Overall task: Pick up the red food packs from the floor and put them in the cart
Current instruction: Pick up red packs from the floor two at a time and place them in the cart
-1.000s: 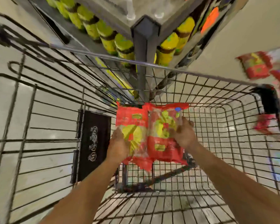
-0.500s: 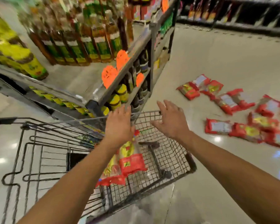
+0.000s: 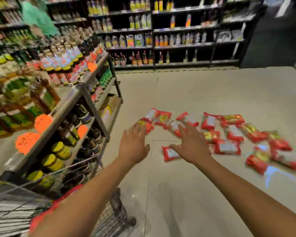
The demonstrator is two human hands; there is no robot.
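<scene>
Several red food packs [image 3: 227, 147] lie scattered on the pale floor, ahead and to the right. One pack [image 3: 169, 153] lies nearest, partly behind my right hand [image 3: 192, 147], which is stretched out with spread fingers and holds nothing. My left hand [image 3: 133, 146] is also extended with straight fingers, empty, over bare floor near the leftmost pack [image 3: 148, 126]. The wire cart [image 3: 113, 218] sits at the lower left under my left forearm, with red packs [image 3: 41, 218] blurred inside it.
A shelf unit [image 3: 85, 106] of bottles and jars with orange tags stands at the left, close to the cart. Dark shelves of bottles [image 3: 161, 40] line the back wall. A person in a green top [image 3: 38, 17] is at the upper left.
Both hands released two packs into the cart. The view swung up from the cart toward the floor, and both empty hands now stretch out in front of the scattered packs.
</scene>
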